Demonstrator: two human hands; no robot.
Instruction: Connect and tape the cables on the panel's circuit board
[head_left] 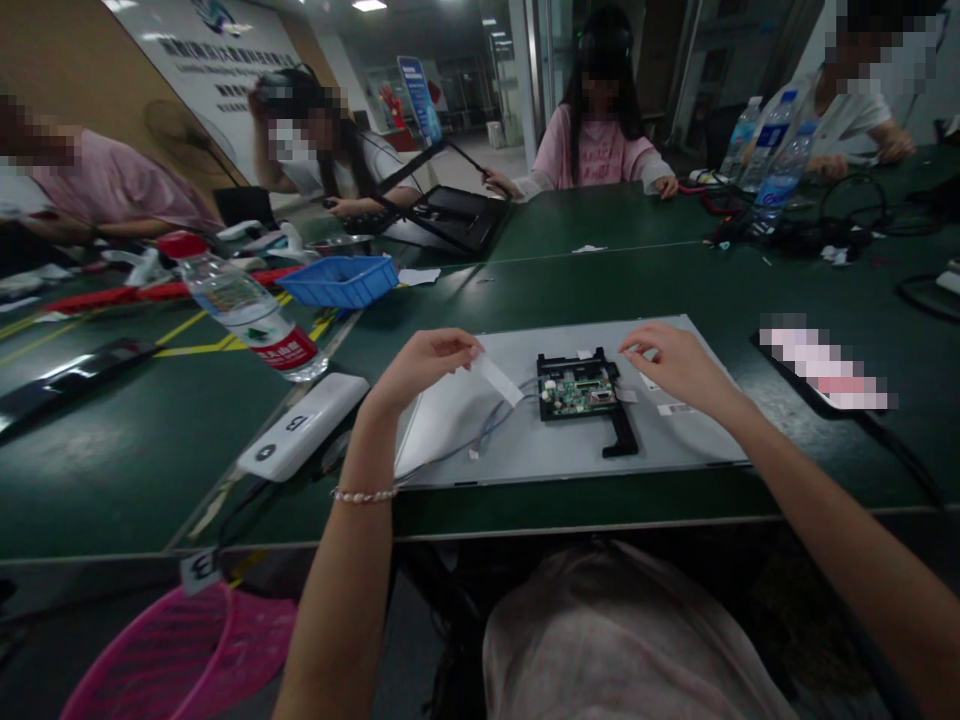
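Observation:
My left hand [431, 365] is closed, pinching one end of a white strip [499, 378] that looks like tape and slants down to the right. Under both hands lies a flat grey panel [457, 440]. On it rests a black bracket [621, 430] holding a green circuit board [577, 395]. Thin grey-blue wires [491, 425] run from the board's left side towards the panel's lower left. Right of the bracket hovers my right hand [679, 370], thumb and fingertips drawn together; whether anything is between them I cannot make out. White labels [675, 409] lie on the panel below that hand.
Left of the panel are a white power bank [304, 425], a water bottle [259, 315] and a blue tray [341, 281]. A phone [821, 365] with a cable lies at right. A pink basket [187, 650] sits below the table edge. Several people sit around the green table [525, 285].

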